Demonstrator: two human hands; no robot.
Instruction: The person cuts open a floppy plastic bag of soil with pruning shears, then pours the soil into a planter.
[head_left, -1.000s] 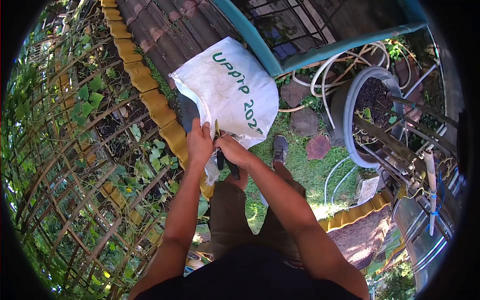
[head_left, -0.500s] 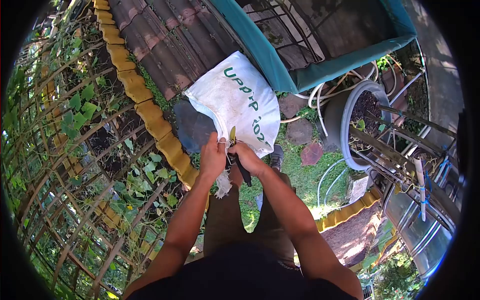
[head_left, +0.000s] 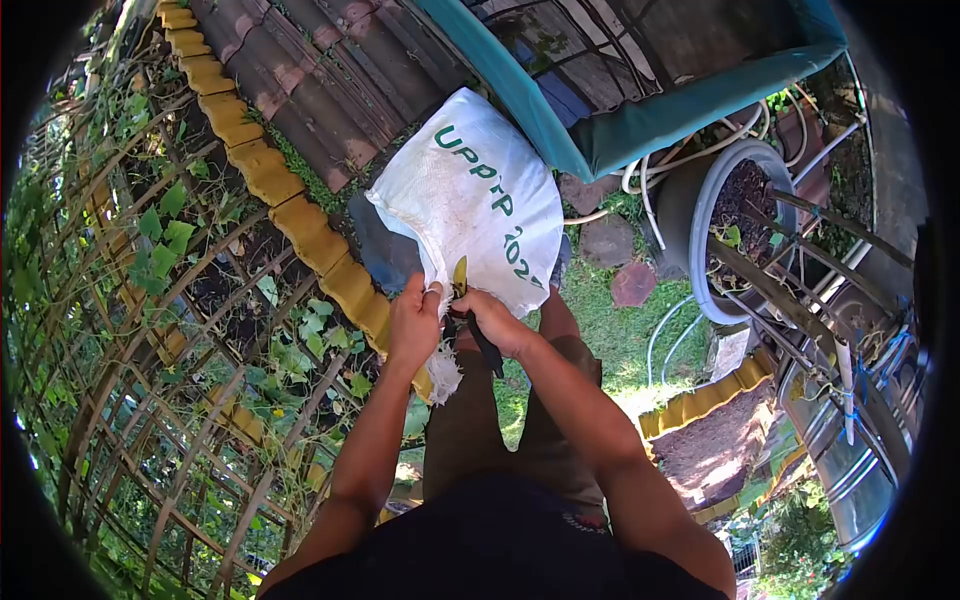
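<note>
A white woven sack (head_left: 470,200) with green lettering stands in front of me, leaning against a teal-edged frame. My left hand (head_left: 413,322) pinches the sack's frayed lower corner, where loose threads hang down. My right hand (head_left: 497,322) grips a black-handled cutting tool (head_left: 468,318) whose yellow-green blade tip points up against the sack, right beside my left fingers. Both hands meet at that corner, above my knees.
A curved bamboo trellis (head_left: 150,350) with leafy vines fills the left. Yellow edging tiles (head_left: 300,220) run diagonally beside brown roof tiles. On the right stand a grey pot of soil (head_left: 735,210), coiled hoses, flat stones, grass and a metal drum (head_left: 850,470).
The view has shifted a little between frames. My hands stay together on the sack's corner, with more frayed thread hanging below my left hand than a second ago.
</note>
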